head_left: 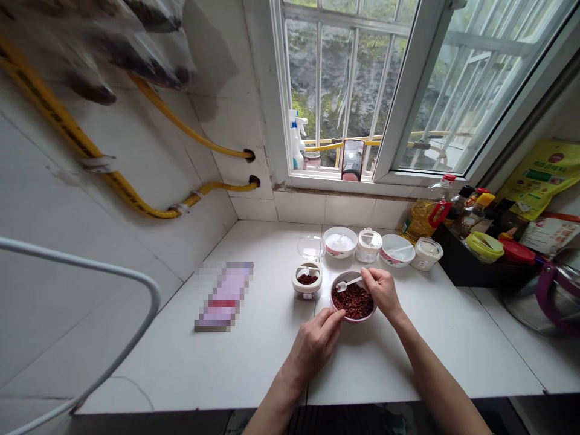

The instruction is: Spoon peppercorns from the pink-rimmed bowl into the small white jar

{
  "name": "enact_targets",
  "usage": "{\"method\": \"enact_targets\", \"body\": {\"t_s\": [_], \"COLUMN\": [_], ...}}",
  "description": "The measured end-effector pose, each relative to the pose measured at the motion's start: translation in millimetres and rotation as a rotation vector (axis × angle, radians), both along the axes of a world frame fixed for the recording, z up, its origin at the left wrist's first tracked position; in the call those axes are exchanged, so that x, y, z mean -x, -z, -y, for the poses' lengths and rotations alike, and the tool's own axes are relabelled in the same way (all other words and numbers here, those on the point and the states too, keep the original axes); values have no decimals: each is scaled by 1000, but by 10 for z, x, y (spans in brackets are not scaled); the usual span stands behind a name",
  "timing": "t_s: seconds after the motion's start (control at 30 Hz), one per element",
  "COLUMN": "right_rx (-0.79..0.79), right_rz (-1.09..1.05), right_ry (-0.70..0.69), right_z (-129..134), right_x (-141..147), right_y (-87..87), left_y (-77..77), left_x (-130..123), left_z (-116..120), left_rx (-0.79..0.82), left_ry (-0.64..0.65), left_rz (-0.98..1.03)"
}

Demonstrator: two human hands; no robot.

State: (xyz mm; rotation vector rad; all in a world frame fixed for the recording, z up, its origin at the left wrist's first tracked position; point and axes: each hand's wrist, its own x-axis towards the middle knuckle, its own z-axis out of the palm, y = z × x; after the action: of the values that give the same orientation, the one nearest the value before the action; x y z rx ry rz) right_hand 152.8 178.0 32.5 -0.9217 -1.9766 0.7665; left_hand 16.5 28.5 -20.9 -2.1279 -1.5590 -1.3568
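Note:
A white plastic spoon (348, 284) is pinched in my right hand (382, 292), its scoop end over the bowl. That bowl (354, 321) holds dark red, dried bits that look like Sichuan peppercorns (356, 302). My left hand (317, 339) is closed at the bowl's near left rim, thumb and fingers against it. Just left of the bowl stands a seasoning jar (308, 290) with its clear lid (311, 248) raised. Similar red bits lie inside it, and a pale bar crosses its mouth.
Behind stand a bowl of white grains (339, 252), a lidded jar (369, 244), another bowl (397, 257) with a spoon, and a second lidded jar (426, 254). A black condiment box (460, 266) and oil bottle (426, 208) are right. A phone (352, 160) leans at the window.

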Motion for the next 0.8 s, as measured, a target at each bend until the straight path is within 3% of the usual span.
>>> {"method": "enact_targets", "body": {"t_s": [0.13,0.47,0.6,0.8], "right_rx": [167,212,46,-486], "right_rz": [-86,-182,-148,87], "right_ry": [-42,-40,-72,-176], "right_z": [-7,-51,27,257], "right_x": [-62,10,191,527], "right_y": [-30,-91,-292,-428], "left_y": [4,9,4,-13], "left_x": [4,1,0,-9], "left_z": [0,0,6,-7], "left_rx": [22,14,31,-1], "left_ry": [1,6,5,15], "left_rz": [3,15,14,23]}}
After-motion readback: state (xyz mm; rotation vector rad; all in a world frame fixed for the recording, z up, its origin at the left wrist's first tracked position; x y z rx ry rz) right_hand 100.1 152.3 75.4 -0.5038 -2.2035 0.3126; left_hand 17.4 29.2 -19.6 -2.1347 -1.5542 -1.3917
